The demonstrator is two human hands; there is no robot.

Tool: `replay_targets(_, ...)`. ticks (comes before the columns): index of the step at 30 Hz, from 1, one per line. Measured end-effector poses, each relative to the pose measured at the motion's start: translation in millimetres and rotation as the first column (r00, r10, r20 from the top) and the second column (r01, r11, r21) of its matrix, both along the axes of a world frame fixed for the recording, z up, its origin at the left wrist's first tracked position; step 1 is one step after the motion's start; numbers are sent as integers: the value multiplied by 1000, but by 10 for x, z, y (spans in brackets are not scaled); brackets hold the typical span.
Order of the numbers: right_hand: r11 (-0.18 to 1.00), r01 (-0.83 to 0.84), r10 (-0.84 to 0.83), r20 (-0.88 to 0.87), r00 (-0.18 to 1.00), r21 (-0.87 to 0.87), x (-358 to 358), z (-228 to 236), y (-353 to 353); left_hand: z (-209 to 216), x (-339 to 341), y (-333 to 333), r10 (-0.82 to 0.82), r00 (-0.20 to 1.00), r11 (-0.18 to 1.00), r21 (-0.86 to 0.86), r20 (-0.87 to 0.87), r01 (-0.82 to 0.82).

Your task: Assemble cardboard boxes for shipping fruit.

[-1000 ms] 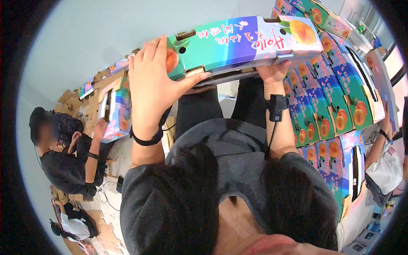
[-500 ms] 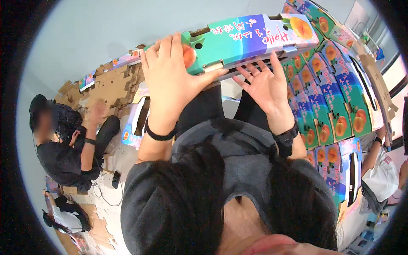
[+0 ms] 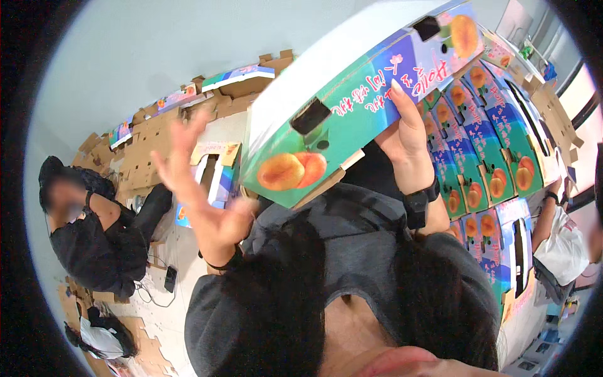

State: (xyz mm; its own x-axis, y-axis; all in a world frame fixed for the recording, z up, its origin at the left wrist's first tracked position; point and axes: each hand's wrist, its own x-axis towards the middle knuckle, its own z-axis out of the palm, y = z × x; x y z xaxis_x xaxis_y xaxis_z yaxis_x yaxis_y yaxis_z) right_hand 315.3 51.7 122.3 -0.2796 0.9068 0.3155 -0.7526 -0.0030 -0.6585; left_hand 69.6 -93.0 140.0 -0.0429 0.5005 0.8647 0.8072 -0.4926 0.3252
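A cardboard fruit box [image 3: 370,103], green, blue and pink with printed peaches, is tilted in front of me, its right end higher. My right hand [image 3: 408,141] grips its lower edge, the thumb lying on the printed face and the other fingers hidden beneath. Slightly blurred, my left hand [image 3: 207,188] is off to the left of the box with its fingers spread, holding nothing. Two dark cut-out slots show along the box's upper edge, and a plain white side faces the wall.
Stacked printed boxes [image 3: 480,138] stand close on my right. Flat brown cardboard [image 3: 151,141] lies along the wall at the left. A seated person in black [image 3: 100,232] is on the left, a person in a white top [image 3: 562,251] on the right. A phone [image 3: 170,279] lies on the floor.
My left hand has let go of the box and swung down and left. The box has tipped, its left end lower and nearer me. My right hand has closed on its edge.
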Motion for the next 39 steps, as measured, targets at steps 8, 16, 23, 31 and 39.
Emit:
replay_targets(8,866,192,-309,191,932,462,317,87,35,-396,-595,126,167,935,944,223,313,-243)
replay_targets(16,564,339,-736,271,620,753,660,614,68,-437,-511,176,199,958,959,159,206,-233)
replay_targets(23,-280,-42,-953,-283,-109,959,1026,1185,106,-468,-460,191,237,967,966,84,93,-245)
replay_targets(31,-114,-344,-825,-282,-490,932,2071,1996,-252,-517,-526,287,189,977,980,49,102,-195)
replay_targets(39,588,121,-517,486,-704,800,4021,2095,425,-498,-416,372,125,991,992,1,36,-125)
